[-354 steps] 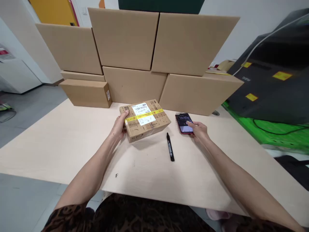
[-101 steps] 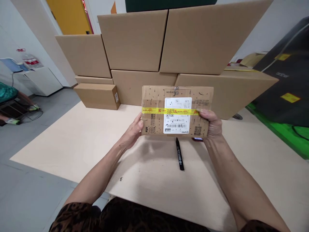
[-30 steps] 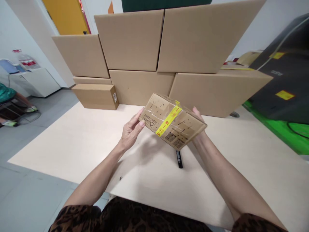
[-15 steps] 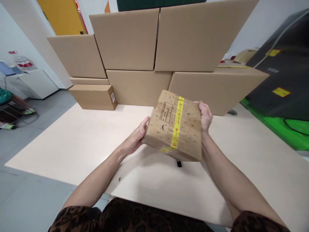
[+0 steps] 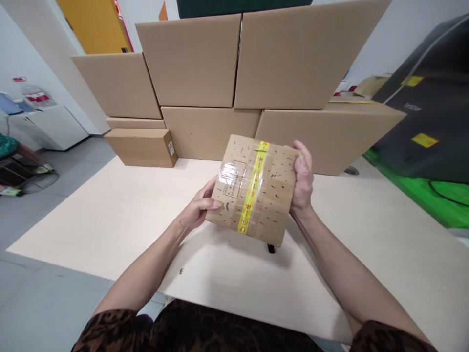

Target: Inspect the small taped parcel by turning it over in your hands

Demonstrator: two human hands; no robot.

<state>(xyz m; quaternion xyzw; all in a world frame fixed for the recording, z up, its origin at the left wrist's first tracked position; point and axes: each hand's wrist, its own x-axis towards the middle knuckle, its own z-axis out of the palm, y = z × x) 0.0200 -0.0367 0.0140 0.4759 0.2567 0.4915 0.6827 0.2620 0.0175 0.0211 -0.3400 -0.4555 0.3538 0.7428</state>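
Both hands hold a taped parcel [image 5: 256, 188] tilted above the table [image 5: 110, 210]: the left hand [image 5: 198, 212] grips its lower left edge, the right hand [image 5: 302, 181] curls around its right side

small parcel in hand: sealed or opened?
Sealed. The small parcel has a yellow tape strip running unbroken across its facing side, with glossy clear tape beside it; no flap is lifted. Both hands grip its sides.
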